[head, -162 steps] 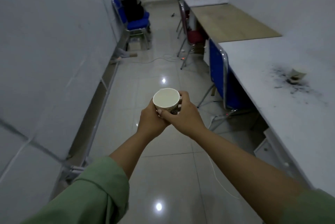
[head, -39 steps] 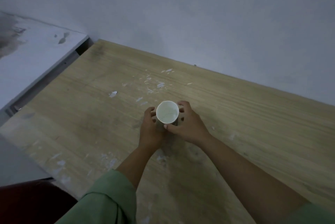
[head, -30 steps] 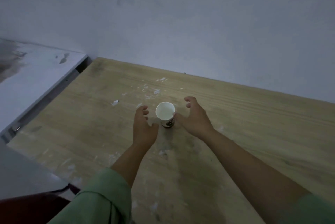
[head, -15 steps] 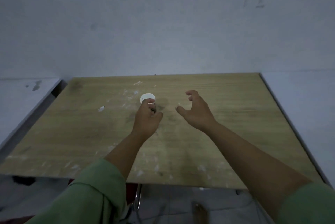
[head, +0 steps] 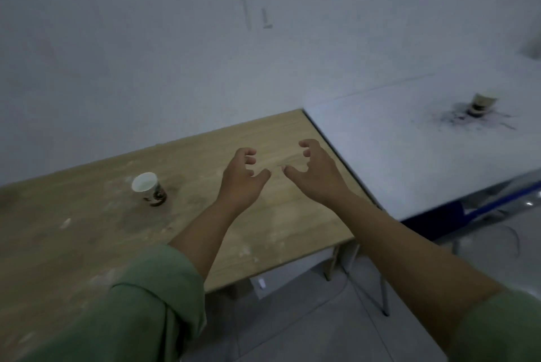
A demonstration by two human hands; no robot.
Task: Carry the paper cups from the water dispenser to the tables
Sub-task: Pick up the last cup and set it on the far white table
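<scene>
A white paper cup (head: 148,191) with a dark print stands upright on the wooden table (head: 87,232), left of my hands. My left hand (head: 241,183) hovers over the table's right part, empty, fingers curled apart. My right hand (head: 314,172) hangs beside it near the table's right edge, also empty with spread fingers. Neither hand touches the cup. A second paper cup (head: 481,104) stands on the white table (head: 395,156) at the right, amid a dark stain.
A white wall runs behind both tables. Below the white table's front edge shows a blue chair (head: 468,212) with metal legs. Grey tiled floor (head: 307,326) lies under the tables, with a thin cable across it.
Both hands let go of the cup, which now stands on the wooden table. My view has swung right, so the cup lies to the left and the white table appears.
</scene>
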